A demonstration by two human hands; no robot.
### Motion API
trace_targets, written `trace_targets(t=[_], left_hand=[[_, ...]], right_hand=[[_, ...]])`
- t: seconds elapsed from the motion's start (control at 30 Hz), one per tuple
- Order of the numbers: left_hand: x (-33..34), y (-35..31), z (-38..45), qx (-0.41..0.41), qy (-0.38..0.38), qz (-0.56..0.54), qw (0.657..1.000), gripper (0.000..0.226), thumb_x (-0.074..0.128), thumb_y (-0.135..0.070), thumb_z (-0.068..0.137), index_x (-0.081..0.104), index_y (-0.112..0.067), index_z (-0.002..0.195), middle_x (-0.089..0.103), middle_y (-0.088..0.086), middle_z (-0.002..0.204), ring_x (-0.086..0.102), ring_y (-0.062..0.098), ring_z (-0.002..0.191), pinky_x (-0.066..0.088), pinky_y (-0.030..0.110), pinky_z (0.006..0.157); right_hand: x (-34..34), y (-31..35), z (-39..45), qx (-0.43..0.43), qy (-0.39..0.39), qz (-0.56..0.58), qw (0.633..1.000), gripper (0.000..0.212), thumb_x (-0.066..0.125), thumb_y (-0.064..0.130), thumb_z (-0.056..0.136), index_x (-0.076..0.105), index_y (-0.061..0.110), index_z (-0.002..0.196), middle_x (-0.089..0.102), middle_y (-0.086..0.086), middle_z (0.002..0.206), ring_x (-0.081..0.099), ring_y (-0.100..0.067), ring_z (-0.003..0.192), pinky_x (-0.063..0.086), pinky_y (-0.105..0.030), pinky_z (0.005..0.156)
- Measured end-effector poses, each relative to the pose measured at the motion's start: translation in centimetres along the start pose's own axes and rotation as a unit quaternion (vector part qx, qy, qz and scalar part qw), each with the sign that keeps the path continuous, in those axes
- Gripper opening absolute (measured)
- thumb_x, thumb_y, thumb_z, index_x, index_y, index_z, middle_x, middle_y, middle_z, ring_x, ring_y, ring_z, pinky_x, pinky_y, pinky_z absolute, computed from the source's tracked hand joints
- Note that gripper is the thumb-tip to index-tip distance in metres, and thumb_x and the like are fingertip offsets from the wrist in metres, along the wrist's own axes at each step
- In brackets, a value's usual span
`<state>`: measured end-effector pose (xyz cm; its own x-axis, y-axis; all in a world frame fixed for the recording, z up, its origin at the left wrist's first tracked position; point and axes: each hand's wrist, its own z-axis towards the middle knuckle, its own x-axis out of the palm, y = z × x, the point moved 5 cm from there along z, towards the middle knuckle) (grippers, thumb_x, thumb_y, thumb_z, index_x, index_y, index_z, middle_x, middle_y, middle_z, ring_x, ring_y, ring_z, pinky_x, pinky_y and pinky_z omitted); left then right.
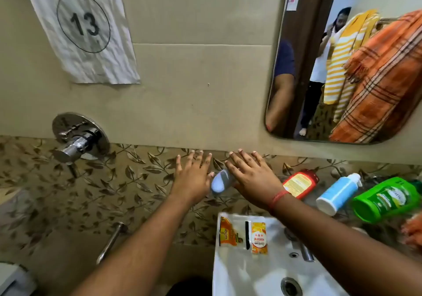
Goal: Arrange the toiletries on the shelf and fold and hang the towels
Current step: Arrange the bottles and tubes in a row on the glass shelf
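Both my hands are stretched out flat towards the tiled wall, fingers spread. My left hand (194, 174) and my right hand (253, 174) hover side by side, holding nothing. Between and under them lies a grey-and-white toiletry container (220, 181) on its side. To the right a red bottle (301, 182), a white-and-blue bottle (338, 193) and a green bottle (386, 198) lie tipped over on the glass shelf, which is barely visible. In the mirror (285, 55) an orange checked towel (383, 78) and a yellow striped towel (347, 53) hang reflected.
The white sink (230, 273) below holds two orange sachets (259, 237) and a thin black item on its rim, beside the tap (303, 250). A chrome wall valve (77, 138) sticks out at left. A person is reflected in the mirror. An orange cloth edge (413, 229) shows far right.
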<state>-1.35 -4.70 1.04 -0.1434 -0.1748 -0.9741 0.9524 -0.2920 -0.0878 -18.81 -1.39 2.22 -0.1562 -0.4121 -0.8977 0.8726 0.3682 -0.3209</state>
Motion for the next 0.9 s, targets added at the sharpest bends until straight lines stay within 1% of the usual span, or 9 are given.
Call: trace_targets(t=[0.07, 0.17, 0.3, 0.43, 0.57, 0.67, 0.77, 0.8, 0.9], left_hand=[[0.5, 0.2, 0.2, 0.037, 0.011, -0.01, 0.999, 0.054, 0.039, -0.037, 0.103, 0.032, -0.024, 0.155, 0.035, 0.001, 0.162, 0.021, 0.019, 0.154, 0.001, 0.056, 0.125], [1.3, 0.3, 0.4, 0.093, 0.04, -0.06, 0.993, 0.046, 0.048, -0.03, 0.098, 0.05, -0.022, 0.144, 0.051, 0.0, 0.15, 0.037, 0.018, 0.146, 0.011, 0.051, 0.125], [1.8, 0.4, 0.7, 0.125, 0.051, -0.117, 0.984, 0.044, 0.049, -0.029, 0.098, 0.051, -0.026, 0.142, 0.056, -0.004, 0.144, 0.045, 0.015, 0.138, 0.02, 0.042, 0.122], [2.3, 0.8, 0.7, 0.127, 0.041, -0.176, 0.975, 0.043, 0.052, -0.025, 0.1, 0.051, -0.029, 0.143, 0.056, -0.007, 0.145, 0.045, 0.013, 0.138, 0.024, 0.038, 0.121], [2.7, 1.3, 0.6, 0.08, 0.018, -0.316, 0.945, 0.038, 0.056, -0.014, 0.1, 0.06, -0.023, 0.136, 0.064, -0.003, 0.137, 0.055, 0.012, 0.126, 0.044, 0.025, 0.102], [2.9, 1.0, 0.3, 0.036, 0.012, -0.405, 0.913, 0.038, 0.06, -0.015, 0.099, 0.06, -0.022, 0.136, 0.066, -0.002, 0.131, 0.06, 0.01, 0.119, 0.047, 0.018, 0.091], [2.3, 0.0, 0.6, 0.008, -0.003, -0.46, 0.888, 0.042, 0.063, -0.018, 0.098, 0.057, -0.02, 0.139, 0.066, -0.002, 0.131, 0.06, 0.012, 0.12, 0.05, 0.025, 0.096], [2.0, -0.3, 0.8, 0.001, -0.004, -0.477, 0.879, 0.043, 0.063, -0.018, 0.098, 0.057, -0.02, 0.14, 0.066, -0.002, 0.13, 0.06, 0.012, 0.12, 0.049, 0.025, 0.096], [1.8, -0.7, 1.2, -0.009, 0.019, -0.494, 0.869, 0.045, 0.062, -0.017, 0.098, 0.054, -0.021, 0.142, 0.064, -0.001, 0.133, 0.058, 0.014, 0.123, 0.049, 0.025, 0.095]], right_hand=[[0.5, 0.3, 0.4, 0.003, 0.02, -0.005, 1.0, 0.059, 0.059, 0.037, 0.093, 0.043, 0.018, 0.146, 0.041, -0.014, 0.154, 0.037, -0.036, 0.144, 0.031, -0.056, 0.115], [1.5, 1.1, 0.7, -0.009, 0.042, -0.008, 0.999, 0.064, 0.073, 0.029, 0.083, 0.049, 0.018, 0.141, 0.052, -0.012, 0.146, 0.045, -0.036, 0.137, 0.034, -0.054, 0.114], [1.1, 2.0, 1.8, -0.001, 0.051, 0.022, 0.998, 0.062, 0.078, 0.023, 0.077, 0.056, 0.015, 0.134, 0.06, -0.012, 0.136, 0.055, -0.034, 0.127, 0.041, -0.049, 0.109], [0.9, 2.5, 1.9, 0.005, 0.056, 0.051, 0.997, 0.066, 0.079, 0.02, 0.077, 0.052, 0.018, 0.137, 0.058, -0.011, 0.139, 0.058, -0.03, 0.124, 0.048, -0.044, 0.101], [0.9, 2.1, 1.3, 0.058, 0.009, 0.14, 0.988, 0.059, 0.068, 0.009, 0.087, 0.049, 0.02, 0.142, 0.058, -0.008, 0.139, 0.059, -0.026, 0.123, 0.052, -0.037, 0.096], [0.7, 1.5, 1.2, 0.141, -0.01, 0.262, 0.955, 0.045, 0.059, 0.005, 0.092, 0.055, 0.022, 0.134, 0.065, -0.003, 0.125, 0.062, -0.02, 0.112, 0.051, -0.027, 0.089], [0.5, 0.7, 1.4, 0.22, -0.006, 0.356, 0.908, 0.027, 0.052, 0.008, 0.097, 0.06, 0.018, 0.122, 0.068, -0.003, 0.116, 0.061, -0.015, 0.102, 0.044, -0.019, 0.075], [0.5, 0.5, 1.5, 0.238, 0.0, 0.382, 0.893, 0.025, 0.052, 0.009, 0.098, 0.06, 0.016, 0.121, 0.068, -0.005, 0.114, 0.061, -0.015, 0.1, 0.048, -0.021, 0.075], [0.6, 0.4, 1.7, 0.265, 0.017, 0.437, 0.859, 0.028, 0.053, 0.011, 0.099, 0.058, 0.017, 0.126, 0.068, -0.007, 0.118, 0.065, -0.02, 0.106, 0.056, -0.038, 0.09]])
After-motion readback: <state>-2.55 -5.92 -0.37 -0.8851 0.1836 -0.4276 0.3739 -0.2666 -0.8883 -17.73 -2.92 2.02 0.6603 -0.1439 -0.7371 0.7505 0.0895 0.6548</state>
